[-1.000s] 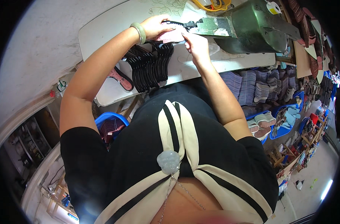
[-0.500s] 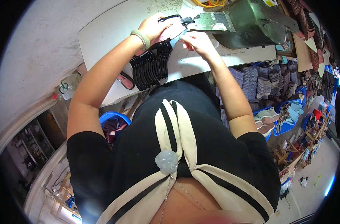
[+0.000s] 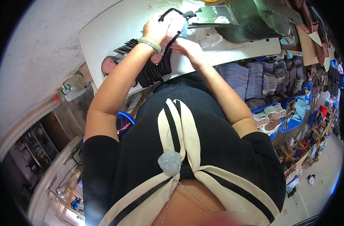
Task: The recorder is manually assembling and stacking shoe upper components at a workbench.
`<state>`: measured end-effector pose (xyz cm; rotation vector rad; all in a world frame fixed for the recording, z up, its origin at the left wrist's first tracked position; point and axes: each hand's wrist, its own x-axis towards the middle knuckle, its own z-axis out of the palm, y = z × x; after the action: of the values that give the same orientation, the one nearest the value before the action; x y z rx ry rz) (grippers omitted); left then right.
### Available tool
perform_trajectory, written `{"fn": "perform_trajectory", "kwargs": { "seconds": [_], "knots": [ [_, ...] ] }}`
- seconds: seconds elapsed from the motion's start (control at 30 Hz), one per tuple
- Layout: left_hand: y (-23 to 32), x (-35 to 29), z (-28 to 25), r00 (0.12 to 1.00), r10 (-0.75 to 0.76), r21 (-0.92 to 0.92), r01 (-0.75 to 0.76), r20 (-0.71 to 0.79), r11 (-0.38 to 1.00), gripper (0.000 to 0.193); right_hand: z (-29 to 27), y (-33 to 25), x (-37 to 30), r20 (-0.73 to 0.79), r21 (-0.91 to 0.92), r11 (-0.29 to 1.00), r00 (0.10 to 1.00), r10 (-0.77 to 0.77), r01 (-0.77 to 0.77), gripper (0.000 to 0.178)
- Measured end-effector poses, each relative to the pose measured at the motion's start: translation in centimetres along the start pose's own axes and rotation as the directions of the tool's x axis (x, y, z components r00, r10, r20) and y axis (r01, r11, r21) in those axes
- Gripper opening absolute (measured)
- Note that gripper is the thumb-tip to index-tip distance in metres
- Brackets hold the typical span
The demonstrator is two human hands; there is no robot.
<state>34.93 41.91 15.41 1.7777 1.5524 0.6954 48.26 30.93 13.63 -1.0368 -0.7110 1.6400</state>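
A pink slipper sole with a black bound edge point(image 3: 175, 22) is held at the end of the green machine's arm, a light blue layer showing along its right side. My left hand point(image 3: 155, 29) grips it from the left, fingers closed over its pink face. Lower on the right side, my right hand point(image 3: 189, 49) has its fingers closed on the sole's black edge; the fingertips are partly hidden. Just below both hands lies a fanned row of black-edged soles point(image 3: 154, 72), partly covered by my left forearm.
The green machine point(image 3: 251, 20) fills the back right of the white table point(image 3: 94, 41). Another pink sole point(image 3: 109, 64) rests at the left. Crumpled clear plastic point(image 3: 210, 38) lies near the machine. Right of me are stacked striped soles point(image 3: 234, 81) and blue baskets point(image 3: 292, 119) of slipper parts.
The sole has turned more upright at the machine. My left hand has shifted right with it, and my right hand has come down to its lower edge. A pink sole at the left is now uncovered.
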Motion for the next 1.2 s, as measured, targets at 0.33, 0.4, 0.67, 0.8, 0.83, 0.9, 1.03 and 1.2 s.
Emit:
{"fn": "perform_trajectory", "kwargs": {
  "seconds": [0.33, 0.4, 0.67, 0.8, 0.83, 0.9, 1.03, 1.2],
  "knots": [
    [1.2, -1.3, 0.5, 0.996, -0.085, 0.036, 0.087, -0.04, 0.996, 0.054, -1.7, 1.9, -0.3, -0.206, -0.259, 0.965, 0.973, -0.104, 0.049, 0.018],
    [0.8, -1.1, 0.9, 0.994, -0.099, 0.015, 0.1, -0.054, 0.995, 0.056, -1.5, 1.7, 0.0, -0.219, -0.174, 0.981, 0.967, -0.127, 0.09, 0.016],
    [0.3, -0.5, 2.2, 0.946, -0.209, 0.016, 0.22, -0.248, 0.975, 0.047, -2.5, 1.0, 1.2, -0.218, -0.24, 0.967, 0.966, -0.14, 0.086, 0.016],
    [-2.7, -2.3, 0.6, 0.969, -0.244, -0.615, 0.21, 0.03, 0.76, 0.028, 0.2, -2.5, -0.8, 0.027, -0.607, 0.787, 0.993, -0.119, 0.11, 0.029],
    [-1.8, -3.6, -0.3, 0.987, -0.158, -0.744, 0.126, 0.028, 0.656, 0.026, -0.5, -2.6, -0.6, 0.077, -0.551, 0.823, 0.99, -0.116, 0.139, 0.033],
    [-1.7, -5.6, -1.4, 0.998, -0.035, -0.804, -0.017, -0.048, 0.594, 0.031, -0.6, -2.0, 0.1, 0.087, -0.022, 0.996, 0.993, 0.083, -0.082, 0.036],
    [-1.0, -7.8, -2.7, 0.942, -0.078, -0.502, -0.103, -0.326, 0.859, 0.029, 2.8, -0.8, 0.6, 0.017, 0.022, 1.0, 1.0, -0.017, 0.017, 0.03],
    [-0.7, -9.6, -3.0, 0.806, -0.147, -0.385, -0.106, -0.573, 0.917, 0.032, 7.8, 0.4, 1.3, 0.16, -0.778, 0.379, 0.74, -0.653, 0.502, 0.019]
  ]
}}
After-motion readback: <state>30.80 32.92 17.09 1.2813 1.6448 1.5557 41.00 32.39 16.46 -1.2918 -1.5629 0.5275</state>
